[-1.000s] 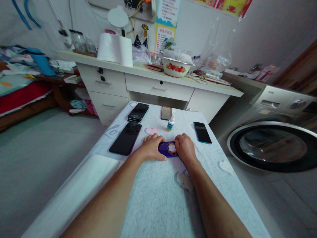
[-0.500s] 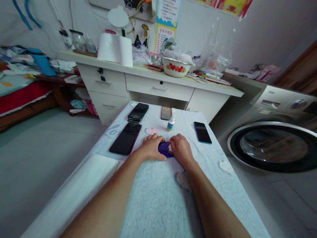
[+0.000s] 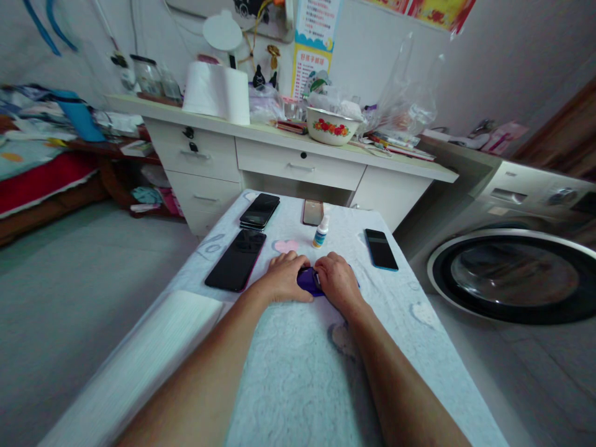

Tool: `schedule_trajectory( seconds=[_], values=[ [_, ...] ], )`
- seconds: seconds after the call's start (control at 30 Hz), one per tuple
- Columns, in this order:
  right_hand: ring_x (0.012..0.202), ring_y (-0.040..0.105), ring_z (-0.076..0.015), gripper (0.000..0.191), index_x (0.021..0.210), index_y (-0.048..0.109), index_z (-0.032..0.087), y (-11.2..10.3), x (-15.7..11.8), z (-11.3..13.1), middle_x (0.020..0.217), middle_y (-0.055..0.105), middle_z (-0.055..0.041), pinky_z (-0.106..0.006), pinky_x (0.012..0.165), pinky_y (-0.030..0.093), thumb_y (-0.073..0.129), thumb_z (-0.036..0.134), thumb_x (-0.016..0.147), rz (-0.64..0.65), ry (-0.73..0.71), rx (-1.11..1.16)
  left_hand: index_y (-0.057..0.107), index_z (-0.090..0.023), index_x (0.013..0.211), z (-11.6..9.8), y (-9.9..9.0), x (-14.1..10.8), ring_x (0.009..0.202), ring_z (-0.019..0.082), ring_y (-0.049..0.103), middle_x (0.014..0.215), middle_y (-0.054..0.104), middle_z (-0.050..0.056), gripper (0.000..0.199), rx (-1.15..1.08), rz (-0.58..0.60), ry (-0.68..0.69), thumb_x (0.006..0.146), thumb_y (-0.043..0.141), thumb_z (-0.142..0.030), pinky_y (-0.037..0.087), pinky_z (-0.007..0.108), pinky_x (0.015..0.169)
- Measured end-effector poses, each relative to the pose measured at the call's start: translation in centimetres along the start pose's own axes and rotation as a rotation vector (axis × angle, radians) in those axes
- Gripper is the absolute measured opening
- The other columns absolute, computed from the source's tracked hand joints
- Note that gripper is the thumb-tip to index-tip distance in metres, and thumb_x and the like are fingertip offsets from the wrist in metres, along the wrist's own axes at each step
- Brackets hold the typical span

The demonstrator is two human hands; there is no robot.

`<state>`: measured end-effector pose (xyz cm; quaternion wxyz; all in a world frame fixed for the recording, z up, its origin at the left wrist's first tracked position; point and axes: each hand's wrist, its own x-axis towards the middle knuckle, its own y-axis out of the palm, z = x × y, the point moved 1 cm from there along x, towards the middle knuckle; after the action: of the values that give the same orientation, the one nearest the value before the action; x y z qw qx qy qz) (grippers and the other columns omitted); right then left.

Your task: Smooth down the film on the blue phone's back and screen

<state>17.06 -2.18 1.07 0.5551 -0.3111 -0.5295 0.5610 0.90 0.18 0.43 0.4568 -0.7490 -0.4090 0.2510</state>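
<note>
A dark purple phone (image 3: 308, 281) lies flat on the cloth-covered table, its glossy back seemingly up. My left hand (image 3: 285, 277) grips its left end, thumb along the near edge and fingers at the far edge. Over the middle and right part lies my right hand (image 3: 338, 279), fingers bunched together and pressed down on the phone. A small pale edge shows at these fingertips; the rest of it is covered by the hand. Just beyond the hands stands a small white dropper-like bottle (image 3: 320, 233) with a blue and yellow label.
A large black-screened phone (image 3: 236, 259) and a phone stack (image 3: 260, 210) lie left. Another phone (image 3: 313, 212) lies at the far edge, a blue-edged phone (image 3: 381, 249) right. A white roll-like bundle (image 3: 153, 360) lies front left. Beyond are a desk (image 3: 298, 169) and washing machine (image 3: 516, 273).
My right hand has slid slightly over the purple phone and covers more of its middle, while a bit of its right end now shows. My left hand stays in place.
</note>
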Motion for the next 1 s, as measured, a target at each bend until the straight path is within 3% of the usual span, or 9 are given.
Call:
schedule_trajectory(
  seconds=[0.6,1.0],
  values=[
    [0.085,0.054,-0.0154,0.022,0.086,0.067,0.018,-0.09,0.00,-0.75,0.086,0.059,-0.0058,-0.023,0.076,0.035,0.046,0.020,0.089,-0.066,0.127,-0.017,0.050,-0.030,0.111,-0.01,-0.05,0.07,0.111,0.028,0.046,0.113,0.049,0.003,0.067,0.003,0.008,-0.006,0.052,0.074,-0.052,0.038,0.038,0.092],
    [0.088,0.054,-0.0160,0.020,0.090,0.067,0.018,0.18,0.08,-0.35,0.087,0.060,-0.0058,-0.024,0.080,0.036,0.047,0.019,0.088,-0.033,0.016,0.010,0.051,-0.031,0.111,-0.37,-0.39,-0.05,0.111,0.028,0.047,0.112,0.049,0.003,0.066,-0.010,0.009,-0.021,0.052,0.075,-0.050,0.038,0.039,0.093]
  ],
)
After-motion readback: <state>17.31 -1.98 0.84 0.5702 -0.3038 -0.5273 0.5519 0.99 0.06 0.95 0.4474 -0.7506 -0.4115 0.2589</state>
